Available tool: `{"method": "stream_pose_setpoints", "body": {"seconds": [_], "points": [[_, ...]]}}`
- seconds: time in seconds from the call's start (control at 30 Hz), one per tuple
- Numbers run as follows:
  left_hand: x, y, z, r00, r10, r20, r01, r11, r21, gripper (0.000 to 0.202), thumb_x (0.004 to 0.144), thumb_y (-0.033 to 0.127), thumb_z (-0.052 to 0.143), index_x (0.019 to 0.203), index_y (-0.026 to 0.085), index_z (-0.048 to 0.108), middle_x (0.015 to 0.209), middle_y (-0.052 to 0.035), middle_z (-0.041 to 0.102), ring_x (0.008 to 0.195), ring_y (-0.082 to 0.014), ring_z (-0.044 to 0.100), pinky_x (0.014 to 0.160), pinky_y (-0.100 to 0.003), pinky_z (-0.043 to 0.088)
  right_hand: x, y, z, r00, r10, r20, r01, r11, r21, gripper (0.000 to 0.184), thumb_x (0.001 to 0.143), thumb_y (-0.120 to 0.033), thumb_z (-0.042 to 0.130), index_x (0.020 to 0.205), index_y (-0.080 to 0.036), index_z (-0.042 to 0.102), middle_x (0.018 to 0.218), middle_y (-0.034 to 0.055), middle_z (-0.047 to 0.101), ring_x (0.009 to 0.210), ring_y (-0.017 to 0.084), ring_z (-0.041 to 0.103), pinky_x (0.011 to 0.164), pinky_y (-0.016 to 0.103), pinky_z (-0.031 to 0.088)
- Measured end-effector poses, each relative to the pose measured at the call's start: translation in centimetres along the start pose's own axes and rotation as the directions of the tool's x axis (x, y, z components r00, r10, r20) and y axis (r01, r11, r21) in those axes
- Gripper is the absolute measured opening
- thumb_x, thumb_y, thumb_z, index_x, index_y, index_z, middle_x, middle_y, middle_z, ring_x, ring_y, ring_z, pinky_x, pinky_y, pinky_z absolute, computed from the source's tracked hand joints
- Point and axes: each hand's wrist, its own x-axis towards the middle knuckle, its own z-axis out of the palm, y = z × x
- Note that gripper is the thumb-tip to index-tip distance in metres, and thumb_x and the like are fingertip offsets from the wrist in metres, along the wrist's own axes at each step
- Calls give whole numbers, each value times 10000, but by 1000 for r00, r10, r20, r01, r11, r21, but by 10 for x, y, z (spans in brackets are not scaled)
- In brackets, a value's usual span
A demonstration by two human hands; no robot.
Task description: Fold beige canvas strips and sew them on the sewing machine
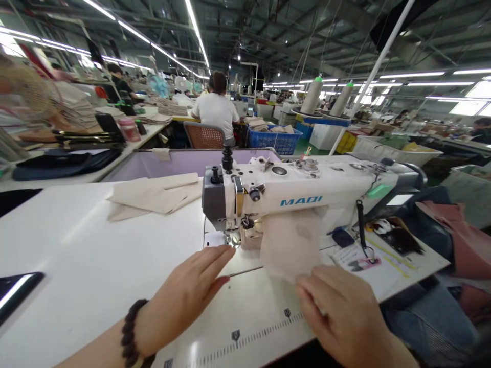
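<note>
A white sewing machine (264, 179) stands on the table in front of me. My left hand (187, 286), with a dark bead bracelet (132, 332) at the wrist, is stretched out flat, fingertips just before the needle and presser foot (233, 237). Nothing shows in it. My right hand (341, 312) is curled, thumb and fingers closed at the lower edge of a pale beige fabric piece (290, 245). That piece is slightly blurred and rises under the machine's arm, right of the needle. More folded beige fabric (153, 194) lies left of the machine.
A phone-like black object (17, 291) lies at the left table edge. Papers and a tape (395, 260) lie on the right, by hanging clothes (456, 230). Thread cones (312, 96) and a blue basket (274, 140) stand beyond. A seated person (217, 110) faces away ahead.
</note>
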Motion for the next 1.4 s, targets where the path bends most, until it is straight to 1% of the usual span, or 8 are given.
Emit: {"method": "stream_pose_setpoints", "body": {"seconds": [0.13,0.27,0.47,0.73,0.9,1.13,1.27,1.4], "points": [[9,28,1,978,181,104,-154,963,-222,387,814,94,454,1196,158,459,1285,-136,470,1224,-233,399,1013,-417,371,-14,-35,15,978,-125,168,86,971,225,280,849,-165,389,604,-205,520,563,-6,520,527,116,472,498,252,339],[-3,25,1,875,326,358,-184,908,-377,272,786,-2,386,827,171,591,1016,-75,626,968,-164,584,939,-307,436,-21,-38,28,894,-194,404,-14,889,457,185,841,-358,532,762,-207,606,752,-5,622,671,107,566,609,197,437],[-61,-7,-24,911,-126,393,281,886,-370,361,753,2,354,978,184,570,1067,-51,608,945,-151,595,838,-250,473,-37,-15,43,838,-206,506,-15,917,398,738,690,-553,639,1265,-134,440,1220,140,542,1136,253,487,984,393,376],[-71,10,-37,796,-590,138,584,687,-432,239,876,314,411,766,188,581,801,-3,653,721,-147,602,650,-220,492,-15,-49,88,984,-17,176,-37,954,299,822,787,-476,561,1392,-114,137,1337,219,387,1272,311,309,986,553,307],[-70,31,-35,866,-481,137,489,755,-436,194,878,265,429,759,194,564,747,-2,623,609,-117,568,572,-187,483,11,-70,99,999,40,-5,-37,960,277,766,822,-382,530,1401,-106,111,1347,224,368,1298,316,256,995,578,257],[-87,23,-46,972,-197,130,233,895,-381,234,871,152,393,1055,204,528,1242,-73,529,1070,-168,543,893,-234,463,9,-39,91,995,-99,23,87,947,309,498,821,-60,324,1312,-141,341,1145,125,594,1111,190,517,984,431,363],[-103,8,-48,977,-60,203,94,983,-160,419,789,20,316,1117,182,520,1238,-84,541,1107,-179,531,936,-263,436,0,-8,75,957,-191,219,62,870,490,346,860,-98,354,1168,-203,472,1083,50,638,1065,149,556,980,359,394],[-105,4,-43,923,-209,322,293,926,-237,455,719,8,319,1081,193,522,1186,-52,570,1026,-156,574,885,-255,464,-11,11,69,905,-49,422,-193,838,510,299,904,-175,344,1171,-214,474,979,33,675,952,136,616,872,300,479]]}}
